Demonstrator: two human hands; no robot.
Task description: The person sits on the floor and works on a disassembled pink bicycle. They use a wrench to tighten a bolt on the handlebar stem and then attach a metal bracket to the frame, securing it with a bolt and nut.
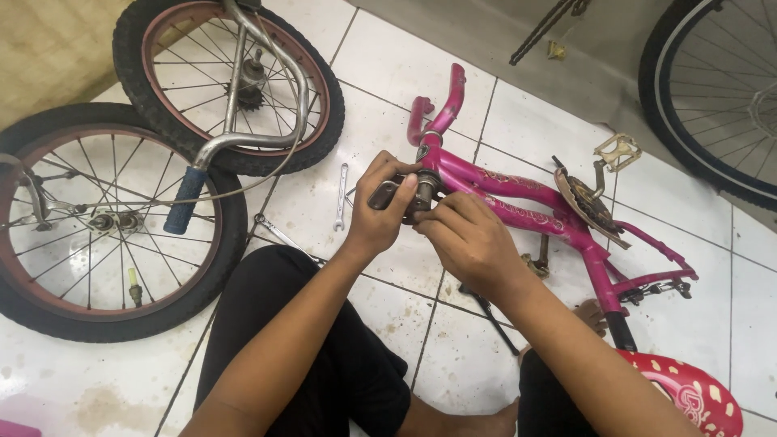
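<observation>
A pink child's bicycle frame (518,198) lies on its side on the white tiled floor. My left hand (380,212) grips a grey metal part (384,194) against the end of the frame's head tube (426,188). My right hand (465,241) is closed around the head tube from below, its fingers touching the same fitting. The pink fork (441,109) points away from me. The chainring with a pedal (595,198) sits midway along the frame, and the red saddle (696,392) is at lower right.
Two small wheels (105,226) (231,85) lie at left, with a chrome handlebar and blue grip (184,198) resting across them. Two wrenches (342,197) (279,232) lie on the tiles. A large black tyre (704,97) stands at top right. My legs in black trousers (307,348) are folded below.
</observation>
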